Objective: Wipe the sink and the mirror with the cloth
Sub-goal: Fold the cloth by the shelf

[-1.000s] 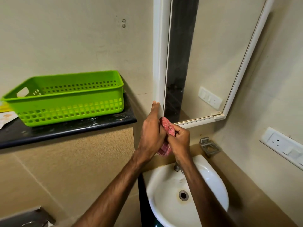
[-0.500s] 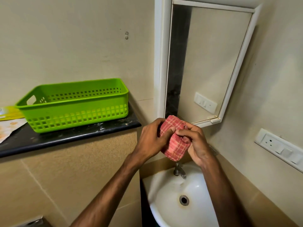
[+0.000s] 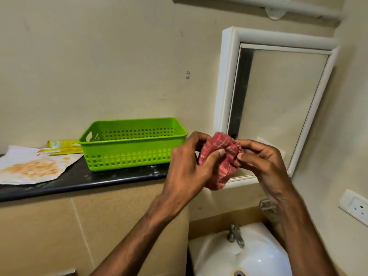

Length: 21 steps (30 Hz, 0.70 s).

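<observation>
Cloth [image 3: 219, 160], red checked, bunched, is held up before the lower left corner of the mirror [image 3: 278, 100], above the sink [image 3: 249, 253]. Left hand [image 3: 187, 166] and right hand [image 3: 262, 160] fingers are curled, pinching it. Green basket [image 3: 129, 144] is set on the counter's [image 3: 79, 180] right end.

Red checked cloth [image 3: 219, 159], lime-green basket [image 3: 129, 145].
Between the left hand [image 3: 187, 164] and right hand [image 3: 262, 159], the cloth is red with pale check lines; left of them, the basket's square-hole grid, a black table [image 3: 79, 181], orange-stained white paper [image 3: 29, 169]; behind them, a white-framed mirror [image 3: 224, 96].
</observation>
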Tool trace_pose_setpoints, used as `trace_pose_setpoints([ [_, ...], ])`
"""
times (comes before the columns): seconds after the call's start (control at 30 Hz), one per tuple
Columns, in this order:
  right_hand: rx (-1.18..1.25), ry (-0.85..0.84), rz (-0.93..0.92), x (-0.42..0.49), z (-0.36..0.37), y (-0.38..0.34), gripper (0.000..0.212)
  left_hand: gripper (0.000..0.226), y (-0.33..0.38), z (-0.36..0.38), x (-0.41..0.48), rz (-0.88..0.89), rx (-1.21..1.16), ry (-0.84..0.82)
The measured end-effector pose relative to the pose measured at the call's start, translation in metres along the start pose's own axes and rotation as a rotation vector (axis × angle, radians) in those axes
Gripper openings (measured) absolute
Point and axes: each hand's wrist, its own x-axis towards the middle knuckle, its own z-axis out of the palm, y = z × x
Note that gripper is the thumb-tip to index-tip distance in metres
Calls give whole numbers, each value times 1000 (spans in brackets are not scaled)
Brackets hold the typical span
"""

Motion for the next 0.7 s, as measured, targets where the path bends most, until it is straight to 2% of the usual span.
trace_pose_setpoints([
  [0.17, 46, -11, -73, 30, 42, -30, 34, 26, 12, -43, 27, 114, 97, 73],
  [0.27, 26, -125, -66, 48, 63, -53, 20, 26, 15, -66, 44, 146, 125, 131],
  [0.43, -88, -277, -82, 78, 87, -91, 24, 26, 19, -103, 70, 228, 194, 160],
  [0.57, -67, -361, 43, 106, 101, -113, 18, 33, 24, -130, 86, 304, 261, 167],
  [0.7, -61, -337, 154, 126, 124, -119, 12, 25, 24, -145, 85, 418, 445, 256],
])
